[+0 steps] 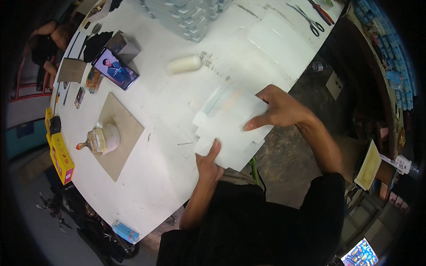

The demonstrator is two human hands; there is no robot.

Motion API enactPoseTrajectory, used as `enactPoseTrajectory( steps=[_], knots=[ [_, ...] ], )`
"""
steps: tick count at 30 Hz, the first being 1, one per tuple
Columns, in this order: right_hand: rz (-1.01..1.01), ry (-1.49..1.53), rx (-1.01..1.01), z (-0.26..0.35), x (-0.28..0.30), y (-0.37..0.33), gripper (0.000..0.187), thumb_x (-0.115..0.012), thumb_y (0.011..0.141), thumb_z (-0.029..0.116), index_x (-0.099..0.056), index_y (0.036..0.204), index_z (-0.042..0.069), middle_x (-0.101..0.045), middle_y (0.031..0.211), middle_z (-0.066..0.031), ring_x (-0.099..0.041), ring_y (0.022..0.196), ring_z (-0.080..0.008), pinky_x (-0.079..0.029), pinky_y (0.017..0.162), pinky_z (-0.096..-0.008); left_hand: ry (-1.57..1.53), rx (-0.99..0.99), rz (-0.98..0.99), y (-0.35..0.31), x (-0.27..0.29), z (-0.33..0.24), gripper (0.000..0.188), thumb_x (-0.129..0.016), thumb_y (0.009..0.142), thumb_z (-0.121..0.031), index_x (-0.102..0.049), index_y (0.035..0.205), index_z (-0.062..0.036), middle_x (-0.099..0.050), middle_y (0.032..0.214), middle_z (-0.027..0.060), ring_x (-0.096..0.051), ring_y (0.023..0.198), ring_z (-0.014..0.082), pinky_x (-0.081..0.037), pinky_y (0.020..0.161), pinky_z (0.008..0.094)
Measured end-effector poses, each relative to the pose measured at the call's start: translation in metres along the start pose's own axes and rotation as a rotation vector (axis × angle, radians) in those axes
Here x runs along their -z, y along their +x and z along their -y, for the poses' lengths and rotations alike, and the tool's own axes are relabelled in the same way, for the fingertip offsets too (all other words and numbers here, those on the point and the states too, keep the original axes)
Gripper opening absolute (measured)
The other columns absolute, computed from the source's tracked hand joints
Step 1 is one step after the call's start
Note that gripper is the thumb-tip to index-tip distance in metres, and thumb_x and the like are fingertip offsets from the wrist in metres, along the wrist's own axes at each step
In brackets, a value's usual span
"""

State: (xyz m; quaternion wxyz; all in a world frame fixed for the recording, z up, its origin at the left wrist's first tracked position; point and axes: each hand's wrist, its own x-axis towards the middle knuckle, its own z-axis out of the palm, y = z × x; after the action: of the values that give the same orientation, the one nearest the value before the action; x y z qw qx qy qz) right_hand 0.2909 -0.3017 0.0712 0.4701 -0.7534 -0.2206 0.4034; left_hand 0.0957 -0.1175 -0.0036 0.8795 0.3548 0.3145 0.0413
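Observation:
A white die-cut card blank (233,133) with stepped tabs, possibly several in a stack, is held in front of me over the table's near edge. My left hand (209,166) grips its lower left corner, thumb on top and the other fingers underneath. On its upper right side, my right hand (279,108) pinches it, with the thumb lying across the face. The fingers beneath the card are hidden. Just beyond it on the white table (164,115) lies a cream-coloured cylinder (184,64).
A tall pile of pale card blanks (186,17) stands at the far side. To the left are a propped phone (114,68), a glue-smeared tub with a brush (104,138) on grey board (120,159), and a yellow box (61,155). Scissors (310,22) and red-handled pliers (323,12) lie far right.

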Motion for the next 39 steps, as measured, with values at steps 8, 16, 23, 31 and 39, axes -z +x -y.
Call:
enactPoseTrajectory(
  steps=[8,16,23,31,39],
  knots=[
    [-0.113,-0.037,-0.132,-0.053,0.09,0.023,0.051,-0.098,0.071,0.021,-0.078,0.109,-0.006,-0.08,0.099,-0.0143,-0.073,0.089,-0.0199,-0.057,0.085,-0.0347,0.947,-0.959,0.199,0.059,-0.058,-0.017,0.085,-0.082,0.093,-0.019,-0.035,0.16,0.0045,-0.042,0.161,0.0293,-0.039,0.152,0.0403,-0.029,0.125,0.0541],
    [-0.103,-0.098,-0.152,-0.075,0.102,0.039,0.062,-0.098,0.07,0.029,-0.075,0.11,-0.012,-0.078,0.098,-0.0198,-0.074,0.085,-0.0261,-0.058,0.079,-0.0386,1.748,-1.009,0.865,0.143,-0.123,0.01,0.111,-0.066,0.091,-0.068,-0.032,0.158,0.014,-0.027,0.168,0.0343,-0.024,0.159,0.0474,-0.014,0.128,0.0628],
    [-0.081,0.066,-0.35,-0.055,0.107,0.028,0.065,-0.099,0.069,0.034,-0.074,0.105,-0.013,-0.075,0.092,-0.0177,-0.074,0.084,-0.0259,-0.058,0.077,-0.0397,1.761,-0.994,0.832,0.149,-0.12,0.017,0.113,-0.055,0.093,-0.075,-0.035,0.156,0.0163,-0.028,0.168,0.0352,-0.023,0.16,0.0444,-0.015,0.13,0.0572],
    [-0.189,-0.201,-0.348,-0.07,0.1,0.022,0.08,-0.092,0.078,0.052,-0.069,0.115,-0.015,-0.069,0.111,-0.0333,-0.076,0.086,-0.0346,-0.062,0.072,-0.0425,1.779,-0.967,0.84,0.146,-0.112,0.014,0.116,-0.062,0.091,-0.075,-0.032,0.156,0.0166,-0.025,0.168,0.0367,-0.024,0.159,0.0473,-0.017,0.128,0.0603],
    [-0.235,-0.335,-0.182,-0.063,0.079,0.019,0.06,-0.085,0.089,0.04,-0.07,0.109,-0.015,-0.073,0.086,-0.0232,-0.075,0.072,-0.0306,-0.062,0.065,-0.0396,1.788,-0.91,0.833,0.141,-0.105,0.009,0.116,-0.064,0.091,-0.074,-0.032,0.156,0.0163,-0.026,0.168,0.0357,-0.024,0.16,0.0464,-0.016,0.129,0.0588]
  ],
)
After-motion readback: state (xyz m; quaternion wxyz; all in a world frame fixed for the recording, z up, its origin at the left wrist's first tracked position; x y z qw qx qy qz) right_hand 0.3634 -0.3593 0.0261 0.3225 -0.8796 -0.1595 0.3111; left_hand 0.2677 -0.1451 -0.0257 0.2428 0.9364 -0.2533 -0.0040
